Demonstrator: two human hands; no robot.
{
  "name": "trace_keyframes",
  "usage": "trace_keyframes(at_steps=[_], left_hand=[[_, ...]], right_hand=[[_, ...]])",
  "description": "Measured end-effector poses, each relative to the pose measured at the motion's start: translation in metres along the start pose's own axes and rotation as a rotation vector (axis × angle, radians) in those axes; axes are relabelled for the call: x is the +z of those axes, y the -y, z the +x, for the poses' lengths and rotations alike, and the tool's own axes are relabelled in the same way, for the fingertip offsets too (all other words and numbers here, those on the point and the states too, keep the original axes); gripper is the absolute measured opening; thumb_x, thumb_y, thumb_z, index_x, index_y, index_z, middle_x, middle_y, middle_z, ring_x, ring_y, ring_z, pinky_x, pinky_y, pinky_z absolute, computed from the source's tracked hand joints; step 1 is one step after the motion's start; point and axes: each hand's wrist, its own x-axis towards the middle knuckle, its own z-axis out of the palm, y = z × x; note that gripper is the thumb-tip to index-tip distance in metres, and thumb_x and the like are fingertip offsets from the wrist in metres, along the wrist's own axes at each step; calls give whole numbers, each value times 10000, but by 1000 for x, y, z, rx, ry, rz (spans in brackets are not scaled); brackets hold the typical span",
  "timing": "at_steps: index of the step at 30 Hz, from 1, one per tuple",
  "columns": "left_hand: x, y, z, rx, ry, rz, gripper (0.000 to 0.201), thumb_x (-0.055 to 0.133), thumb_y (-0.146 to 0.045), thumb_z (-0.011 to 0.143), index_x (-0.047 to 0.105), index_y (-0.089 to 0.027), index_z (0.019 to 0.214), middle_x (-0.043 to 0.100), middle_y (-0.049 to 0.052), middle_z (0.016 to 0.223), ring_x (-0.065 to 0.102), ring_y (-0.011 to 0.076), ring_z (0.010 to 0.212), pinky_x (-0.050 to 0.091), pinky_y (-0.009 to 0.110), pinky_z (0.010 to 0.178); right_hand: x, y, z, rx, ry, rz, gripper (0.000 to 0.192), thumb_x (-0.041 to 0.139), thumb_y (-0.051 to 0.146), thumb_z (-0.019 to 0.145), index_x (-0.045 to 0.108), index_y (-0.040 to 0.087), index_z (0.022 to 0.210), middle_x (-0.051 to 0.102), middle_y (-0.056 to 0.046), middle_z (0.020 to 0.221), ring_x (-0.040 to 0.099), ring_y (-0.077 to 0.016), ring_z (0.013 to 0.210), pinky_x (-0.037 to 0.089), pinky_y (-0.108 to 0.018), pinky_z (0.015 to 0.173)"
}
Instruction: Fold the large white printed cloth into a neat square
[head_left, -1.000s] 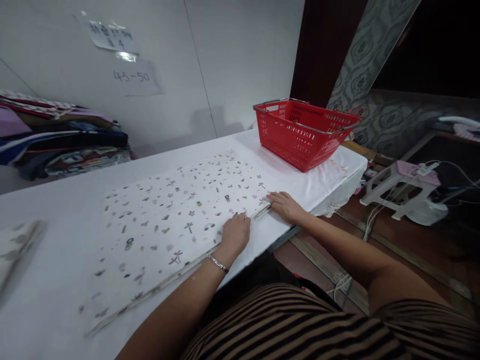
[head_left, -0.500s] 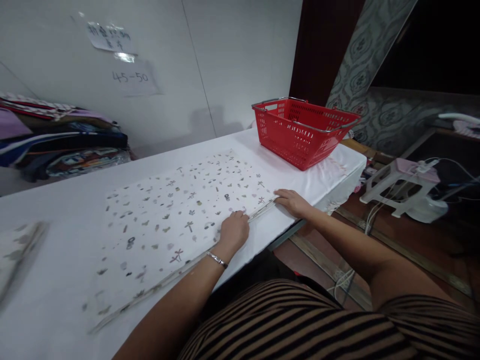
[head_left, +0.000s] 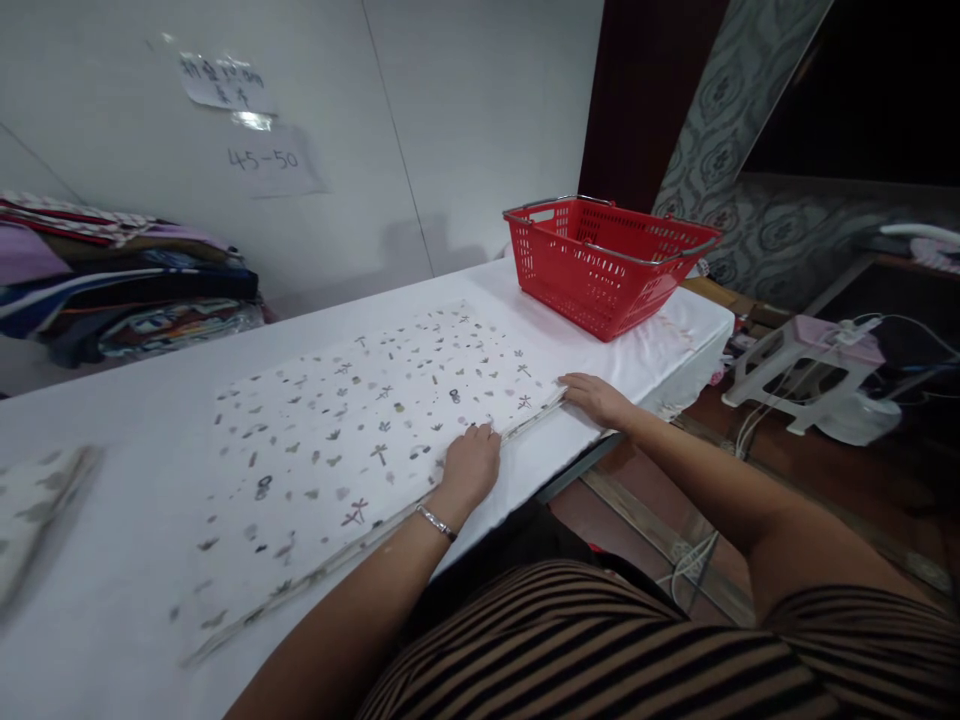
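Note:
A white cloth (head_left: pixel 352 420) printed with small grey, green and reddish figures lies spread over the table, its near edge folded into a narrow band. My left hand (head_left: pixel 471 465), with a silver bracelet at the wrist, is curled over that edge near its middle and grips it. At the right end of the same edge, my right hand (head_left: pixel 596 400) pinches the cloth near its corner. Both thumbs are mostly hidden. Part of another printed cloth (head_left: pixel 37 510), apparently folded, shows at the left edge of the view.
A red plastic basket (head_left: pixel 611 265) with metal handles stands at the table's (head_left: pixel 142 415) far right. Folded garments (head_left: pixel 127 280) are stacked at the back left. Paper notes (head_left: pixel 274 160) are on the wall. A stool (head_left: pixel 806 360) with cables stands to the right.
My right hand has slid slightly to the right along the cloth's edge. The left hand keeps its place on the fold.

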Motion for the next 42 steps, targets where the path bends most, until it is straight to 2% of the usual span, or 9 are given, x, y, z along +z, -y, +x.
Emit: trace_keyframes(at_steps=[9,13,16,21,24,27,32,37,42], left_hand=[[2,-1,1,30,-60,-28,285,406,-154,900,534,-176,1153,563,98,1140,503,221,1045,435,344,844],[5,-1,5,75,-60,-12,273,392,-123,896,555,-171,1110,573,83,1070,510,210,997,428,328,811],[5,-2,7,75,-47,-13,264,410,-113,886,563,-166,1094,569,85,1056,507,215,998,422,328,800],[4,-5,7,61,-39,-14,266,390,-115,901,569,-162,1092,569,90,1044,508,218,1004,414,329,793],[4,-5,6,63,-46,-3,268,389,-115,901,564,-165,1098,569,88,1054,505,218,1003,413,330,794],[5,-5,7,63,-50,-10,260,391,-121,903,563,-165,1093,566,92,1053,504,222,1002,412,335,796],[6,-6,7,61,-51,-42,257,390,-120,902,565,-167,1085,562,100,1045,496,231,1013,410,349,803],[7,-5,7,70,-58,-48,267,384,-111,895,560,-165,1089,559,99,1052,492,230,1010,407,348,805],[6,-5,7,70,-56,-32,285,363,-112,898,559,-170,1097,561,95,1058,492,225,1007,407,342,803]], right_hand=[[6,-8,-13,132,-34,301,268,457,280,915,704,213,992,624,-119,1197,547,-231,1148,440,-444,979],[2,-6,-15,387,-84,517,249,497,268,860,720,203,948,637,-90,1186,596,-201,1078,464,-360,945],[-5,-1,-8,620,-92,580,265,485,247,831,711,183,954,689,-65,1066,632,-184,973,484,-305,869],[-18,5,15,784,104,480,316,488,388,856,714,167,865,704,-23,797,624,-158,759,452,-224,667],[-24,5,29,810,249,350,378,503,475,853,714,163,825,692,-24,765,606,-145,711,407,-207,597],[-28,6,39,795,365,280,317,571,441,822,719,161,840,696,-25,776,606,-139,704,388,-198,574],[-31,7,45,797,397,226,206,582,300,819,728,162,862,711,-34,809,621,-146,744,391,-193,595],[-35,6,47,798,418,183,366,494,429,890,729,148,899,715,-70,848,630,-161,777,400,-207,612],[-37,11,52,774,474,167,326,596,442,824,732,159,909,718,-69,859,642,-179,796,415,-216,633]])
